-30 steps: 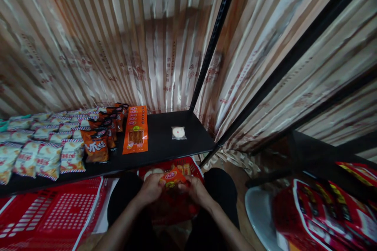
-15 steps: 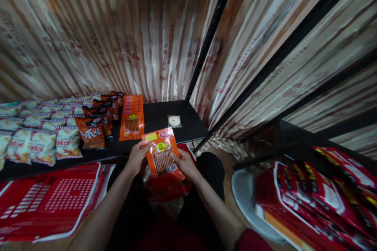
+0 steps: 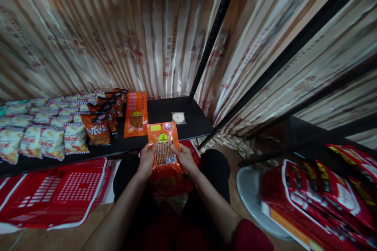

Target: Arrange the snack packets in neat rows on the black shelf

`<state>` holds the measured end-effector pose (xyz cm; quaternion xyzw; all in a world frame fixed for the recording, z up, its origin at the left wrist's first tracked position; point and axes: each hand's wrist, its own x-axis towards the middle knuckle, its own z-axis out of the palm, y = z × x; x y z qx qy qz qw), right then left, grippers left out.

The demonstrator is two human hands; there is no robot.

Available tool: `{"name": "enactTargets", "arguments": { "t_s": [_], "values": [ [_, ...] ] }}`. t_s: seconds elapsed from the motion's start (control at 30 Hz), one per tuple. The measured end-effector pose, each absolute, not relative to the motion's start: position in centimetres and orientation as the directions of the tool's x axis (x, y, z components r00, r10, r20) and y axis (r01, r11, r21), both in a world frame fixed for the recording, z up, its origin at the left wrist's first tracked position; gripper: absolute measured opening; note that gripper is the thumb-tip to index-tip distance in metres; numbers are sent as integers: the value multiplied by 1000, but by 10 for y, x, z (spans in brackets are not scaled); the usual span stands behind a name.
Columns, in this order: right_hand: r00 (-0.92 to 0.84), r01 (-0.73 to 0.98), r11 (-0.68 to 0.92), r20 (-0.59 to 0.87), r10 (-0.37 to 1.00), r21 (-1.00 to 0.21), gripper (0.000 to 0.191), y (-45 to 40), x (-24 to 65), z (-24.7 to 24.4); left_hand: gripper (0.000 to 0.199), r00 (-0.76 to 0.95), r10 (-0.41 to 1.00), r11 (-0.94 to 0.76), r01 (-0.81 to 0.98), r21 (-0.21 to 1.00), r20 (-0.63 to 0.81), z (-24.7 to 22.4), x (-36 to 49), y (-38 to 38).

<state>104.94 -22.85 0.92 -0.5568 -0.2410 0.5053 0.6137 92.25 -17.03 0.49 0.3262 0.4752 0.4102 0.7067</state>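
Between my two hands is an orange snack packet [image 3: 163,147] with a clear window showing brown sticks. My left hand [image 3: 147,160] grips its left edge, thumb on the front. On the right edge, my right hand [image 3: 185,158] is closed the same way. The packet stands nearly upright, just in front of the black shelf [image 3: 160,106]. Behind it, a row of similar orange packets [image 3: 136,115] lies flat on the shelf. To their right is a small clear packet with a round white item [image 3: 178,117]. Below my hands, a red basket [image 3: 194,153] is partly hidden.
Rows of white snack bags [image 3: 52,141] and orange-black bags [image 3: 97,129] fill the shelf's left side. A red basket [image 3: 70,192] lies below it. On the right are a grey stool [image 3: 250,196] and red packets [image 3: 335,188]. A black post [image 3: 216,27] rises at the corner.
My left hand has moved down from the packet's upper left to its side. The packet now stands straighter instead of tilted. The view has shifted slightly.
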Motion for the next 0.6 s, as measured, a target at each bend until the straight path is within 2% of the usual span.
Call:
{"name": "enactTargets", "arguments": {
  "t_s": [0.2,0.3,0.4,0.5,0.6],
  "values": [
    [157,-415,-198,-284,946,-888,55,-242,1045,22,29,114,899,438,-205,876,-423,-3,927,-167],
    [174,-425,-234,-333,927,-874,51,-245,1045,14,26,87,908,420,-173,891,-410,-8,933,-167],
    [206,-464,-212,-337,918,-860,51,-242,1040,3,30,33,916,401,-110,909,-400,-15,939,-166],
    [203,-464,-184,-306,930,-867,55,-238,1035,2,36,-36,938,346,30,938,-345,-19,943,-167],
    [202,-461,-166,-285,937,-872,58,-237,1032,7,37,-79,970,241,253,937,-228,-15,945,-170]
  ]
}}
